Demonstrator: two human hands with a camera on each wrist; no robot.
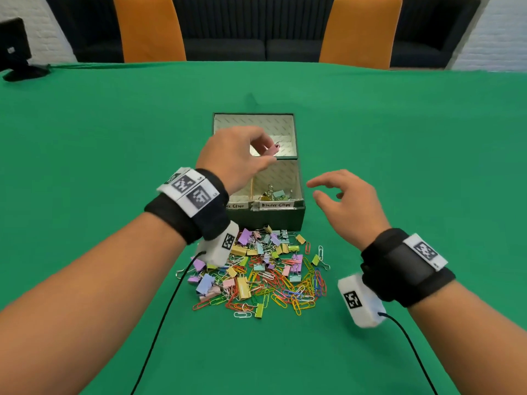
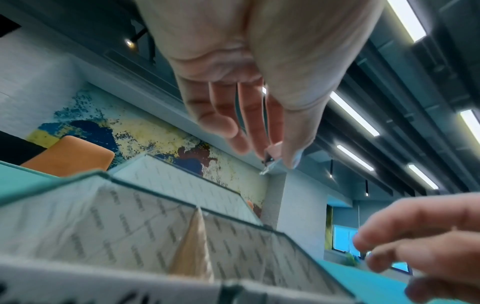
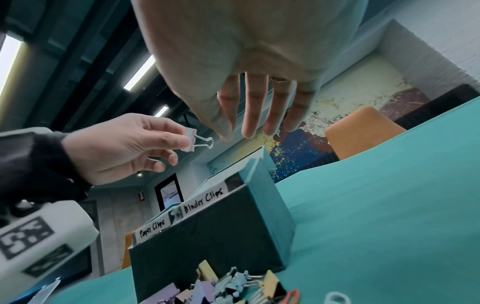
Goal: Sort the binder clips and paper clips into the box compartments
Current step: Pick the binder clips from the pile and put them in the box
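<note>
My left hand [image 1: 268, 155] pinches a pink binder clip [image 1: 272, 149] between thumb and fingers, held in the air above the dark green box [image 1: 268, 219], near the wall between its far section and the front right compartment. The right wrist view shows this clip [image 3: 191, 139] with its wire handles pointing away from the left hand [image 3: 179, 139]. The front compartments are labelled "Paper Clips" [image 3: 153, 227] and "Binder Clips" [image 1: 276, 205]; the latter holds several binder clips [image 1: 275, 193]. My right hand [image 1: 328, 189] hovers open and empty just right of the box. A mixed pile of clips [image 1: 256, 272] lies in front of the box.
Green cloth covers the table [image 1: 399, 138]. Two orange chairs [image 1: 148, 27] stand beyond its far edge, and a black stand [image 1: 17, 52] sits at the far left corner. Black cables [image 1: 165, 315] trail from both wrist cameras towards me.
</note>
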